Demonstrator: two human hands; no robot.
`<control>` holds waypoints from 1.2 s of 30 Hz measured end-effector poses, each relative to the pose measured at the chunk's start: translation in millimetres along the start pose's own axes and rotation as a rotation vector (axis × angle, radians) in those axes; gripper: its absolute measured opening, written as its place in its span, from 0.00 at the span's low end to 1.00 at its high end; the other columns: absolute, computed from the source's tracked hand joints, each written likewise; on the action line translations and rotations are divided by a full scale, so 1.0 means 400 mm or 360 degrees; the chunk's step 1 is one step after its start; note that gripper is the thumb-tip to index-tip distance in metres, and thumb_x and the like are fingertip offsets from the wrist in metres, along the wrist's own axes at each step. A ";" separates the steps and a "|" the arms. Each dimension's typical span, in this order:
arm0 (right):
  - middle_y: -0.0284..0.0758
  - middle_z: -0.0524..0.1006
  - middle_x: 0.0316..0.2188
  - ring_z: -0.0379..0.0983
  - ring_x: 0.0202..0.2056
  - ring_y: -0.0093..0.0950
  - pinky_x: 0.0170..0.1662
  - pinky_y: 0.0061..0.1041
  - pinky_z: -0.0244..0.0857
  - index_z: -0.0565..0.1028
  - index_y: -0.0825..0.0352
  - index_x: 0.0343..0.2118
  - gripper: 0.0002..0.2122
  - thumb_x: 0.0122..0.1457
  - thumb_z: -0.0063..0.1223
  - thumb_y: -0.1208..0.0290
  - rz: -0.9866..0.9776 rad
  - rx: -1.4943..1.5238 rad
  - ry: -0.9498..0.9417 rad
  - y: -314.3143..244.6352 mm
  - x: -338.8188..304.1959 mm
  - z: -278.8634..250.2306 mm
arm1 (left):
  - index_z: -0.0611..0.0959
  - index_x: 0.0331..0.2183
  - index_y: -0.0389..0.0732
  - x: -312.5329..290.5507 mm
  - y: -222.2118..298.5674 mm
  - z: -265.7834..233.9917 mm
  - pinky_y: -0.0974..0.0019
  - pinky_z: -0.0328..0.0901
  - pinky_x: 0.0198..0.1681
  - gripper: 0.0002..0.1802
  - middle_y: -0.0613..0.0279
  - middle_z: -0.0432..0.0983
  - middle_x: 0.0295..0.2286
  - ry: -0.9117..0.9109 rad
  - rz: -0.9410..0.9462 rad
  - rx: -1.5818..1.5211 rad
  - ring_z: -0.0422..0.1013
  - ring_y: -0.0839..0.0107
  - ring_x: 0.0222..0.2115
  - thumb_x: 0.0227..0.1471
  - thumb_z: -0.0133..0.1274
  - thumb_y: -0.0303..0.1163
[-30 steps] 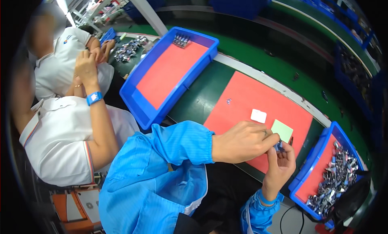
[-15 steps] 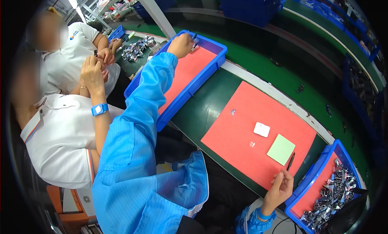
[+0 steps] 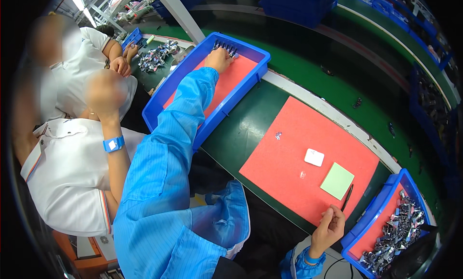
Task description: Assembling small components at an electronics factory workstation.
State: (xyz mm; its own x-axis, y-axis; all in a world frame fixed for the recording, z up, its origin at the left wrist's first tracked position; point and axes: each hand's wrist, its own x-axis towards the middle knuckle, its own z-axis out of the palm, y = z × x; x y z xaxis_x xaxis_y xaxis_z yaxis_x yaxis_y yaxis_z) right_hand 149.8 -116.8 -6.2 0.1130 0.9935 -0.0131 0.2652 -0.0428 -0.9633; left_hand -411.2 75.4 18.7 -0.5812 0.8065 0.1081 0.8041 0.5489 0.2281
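Note:
My left hand [image 3: 219, 60] is reached far out into a long blue tray [image 3: 207, 129] lined with red. Its fingers are bent and closed at a row of small dark and silvery metal clips [image 3: 225, 48] along the tray's far end; whatever they grip is hidden. Over the near right part of a red mat [image 3: 270, 158], my right hand [image 3: 328, 233] hovers palm up, its fingers loosely curled and slightly apart, with nothing visible in them. Just beyond its fingertips lie a black pen [image 3: 347, 198] and a pale green sticky-note pad [image 3: 337, 180].
A white rounded block [image 3: 314, 157] and a small shiny bit [image 3: 278, 135] lie on the mat. At right, a blue bin [image 3: 351, 244] holds a heap of metal clips [image 3: 398, 231]. Two people in white shirts [image 3: 72, 168] sit at left, close to my left arm.
My left hand has moved slightly nearer and lower in the tray, uncovering the row of clips. My right hand has shifted a little left, its fingers curled in more.

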 end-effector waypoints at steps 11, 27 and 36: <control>0.30 0.74 0.28 0.68 0.28 0.16 0.30 0.15 0.60 0.76 0.73 0.43 0.09 0.68 0.52 0.72 -0.0038 0.0035 0.0019 0.016 0.013 -0.011 | 0.85 0.37 0.39 -0.050 0.104 -0.041 0.51 0.73 0.43 0.17 0.46 0.82 0.36 0.0306 0.0196 0.0102 0.79 0.49 0.39 0.52 0.62 0.43; 0.40 0.82 0.34 0.80 0.35 0.38 0.33 0.42 0.70 0.76 0.62 0.40 0.11 0.66 0.46 0.61 -0.0597 -0.1448 0.0062 -0.197 0.227 0.046 | 0.89 0.23 0.46 -1.025 0.808 -0.117 0.58 0.64 0.32 0.09 0.59 0.79 0.26 0.0171 0.2403 -0.0395 0.72 0.56 0.36 0.41 0.57 0.37; 0.41 0.84 0.34 0.82 0.35 0.39 0.34 0.45 0.74 0.81 0.61 0.34 0.11 0.62 0.48 0.64 -0.0950 -0.1932 0.0114 -0.118 0.315 0.004 | 0.88 0.27 0.38 -1.066 0.883 -0.046 0.54 0.65 0.39 0.12 0.52 0.81 0.35 0.0314 0.1626 -0.0557 0.73 0.55 0.37 0.40 0.57 0.34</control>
State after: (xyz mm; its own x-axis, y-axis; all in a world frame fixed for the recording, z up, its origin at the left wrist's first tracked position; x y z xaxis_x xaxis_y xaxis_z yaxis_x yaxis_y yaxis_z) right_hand 149.8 10.5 37.3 -0.2763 0.8870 0.3699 0.9574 0.2874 0.0260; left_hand 118.3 -78.9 71.1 0.3044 0.7790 0.5481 0.8561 -0.4761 0.2012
